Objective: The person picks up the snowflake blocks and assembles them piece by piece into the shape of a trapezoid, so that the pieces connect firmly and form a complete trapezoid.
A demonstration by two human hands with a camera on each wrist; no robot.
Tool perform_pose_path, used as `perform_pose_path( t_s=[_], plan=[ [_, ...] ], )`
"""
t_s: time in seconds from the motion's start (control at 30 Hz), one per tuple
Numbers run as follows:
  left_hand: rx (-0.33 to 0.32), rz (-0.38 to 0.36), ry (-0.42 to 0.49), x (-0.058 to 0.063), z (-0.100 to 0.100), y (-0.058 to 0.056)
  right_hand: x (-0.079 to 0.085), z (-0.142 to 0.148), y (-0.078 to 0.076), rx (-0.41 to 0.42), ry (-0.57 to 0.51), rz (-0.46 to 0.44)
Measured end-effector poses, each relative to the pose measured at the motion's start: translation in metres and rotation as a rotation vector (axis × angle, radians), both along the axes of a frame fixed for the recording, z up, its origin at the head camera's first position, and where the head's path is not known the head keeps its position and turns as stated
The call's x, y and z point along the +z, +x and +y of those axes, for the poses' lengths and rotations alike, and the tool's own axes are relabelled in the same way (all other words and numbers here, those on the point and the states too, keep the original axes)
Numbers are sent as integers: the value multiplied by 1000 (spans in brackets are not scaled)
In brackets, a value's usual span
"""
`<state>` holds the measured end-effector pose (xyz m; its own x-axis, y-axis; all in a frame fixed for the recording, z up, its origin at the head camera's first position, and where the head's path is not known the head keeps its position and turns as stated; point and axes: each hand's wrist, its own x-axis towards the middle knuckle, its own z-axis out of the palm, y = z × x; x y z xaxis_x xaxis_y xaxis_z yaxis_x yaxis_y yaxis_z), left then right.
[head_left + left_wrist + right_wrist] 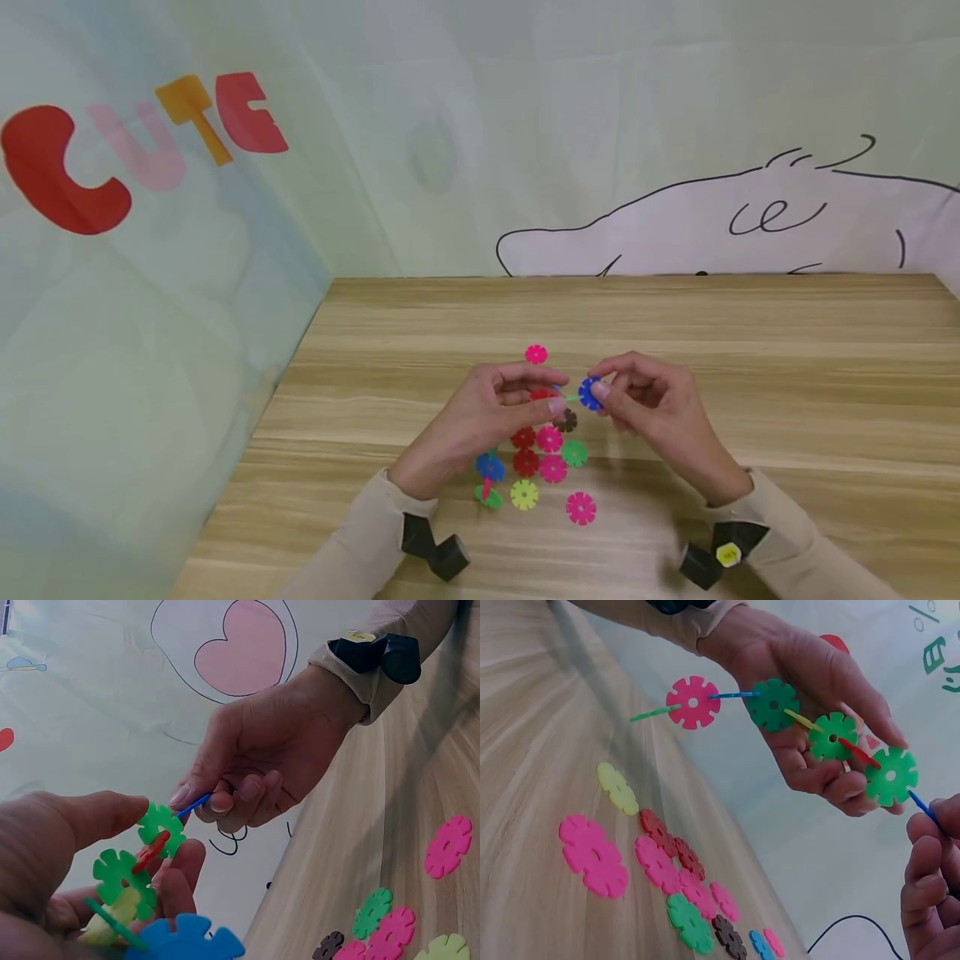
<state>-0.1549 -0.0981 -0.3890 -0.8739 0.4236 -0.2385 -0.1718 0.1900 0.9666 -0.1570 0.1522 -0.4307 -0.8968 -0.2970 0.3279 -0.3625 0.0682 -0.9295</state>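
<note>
My left hand pinches the end green disc of a chain of notched plastic snowflake discs, thumb on one side and fingers on the other. Green, red, yellow, blue and pink pieces make up this chain, slotted edge to edge, and its pink disc hangs back below the left wrist. Between thumb and forefinger, my right hand grips a blue disc. The blue disc's edge meets the rim of the end green disc in the right wrist view; how deep it sits in the slot I cannot tell.
Loose discs lie on the wooden table below the hands: a yellow disc, a green disc, a brown disc, and several pink and red ones. A lone pink disc lies farther back. Printed cloth stands behind the table.
</note>
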Motion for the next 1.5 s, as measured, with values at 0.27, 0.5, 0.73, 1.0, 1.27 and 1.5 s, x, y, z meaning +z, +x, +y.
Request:
perform_pose_path(
  t_s=[0.27,0.5,0.73,1.0,1.27,1.5],
  plan=[
    [7,1,-9,-2,2,2,-2,-9,6,-1,-69,21],
    [44,-2,-16,-1,1,4,-8,-18,12,-8,-151,77],
    [31,19,-49,-2,0,4,-10,-19,14,-15,-103,76],
    [-100,38,-35,3,-5,0,-7,-17,14,14,-105,35],
    [-144,52,-69,4,-8,0,-12,-16,11,19,-127,1],
    [-100,37,-76,7,-11,-2,-20,-11,9,-85,-36,-80]
  ],
)
